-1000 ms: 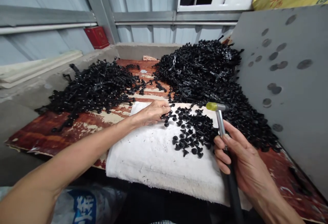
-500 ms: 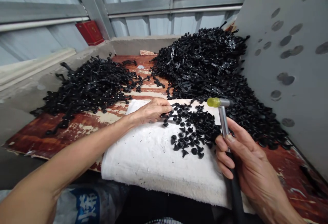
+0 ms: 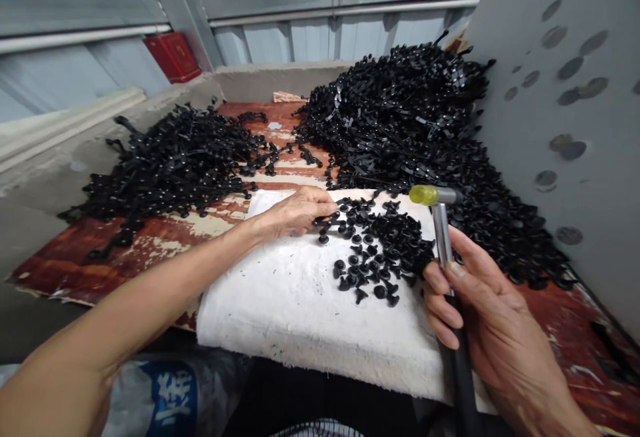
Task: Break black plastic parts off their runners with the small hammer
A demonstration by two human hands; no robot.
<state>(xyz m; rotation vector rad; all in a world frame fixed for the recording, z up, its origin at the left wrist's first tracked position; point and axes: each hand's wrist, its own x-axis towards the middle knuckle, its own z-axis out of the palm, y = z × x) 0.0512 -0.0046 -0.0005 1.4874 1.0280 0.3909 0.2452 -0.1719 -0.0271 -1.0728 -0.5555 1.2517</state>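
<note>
My right hand [image 3: 480, 317] is wrapped round the black handle of a small hammer [image 3: 443, 230] with a yellow-tipped head, held upright over the right side of a white block [image 3: 295, 317]. My left hand [image 3: 295, 212] lies on the block's far left part, fingers pinched at a small black plastic piece among several loose black pieces [image 3: 377, 250] scattered on the block. What exactly the fingertips hold is hard to make out.
A big heap of black plastic strips [image 3: 405, 117] rises at the back right, a lower heap [image 3: 175, 160] at the left, both on a worn red board [image 3: 150, 244]. A grey panel [image 3: 565, 124] leans on the right. A red box [image 3: 173, 56] sits by the wall.
The view has tilted down slightly. The hammer has shifted a little to the right; my left hand stays at the same spot among the black pieces.
</note>
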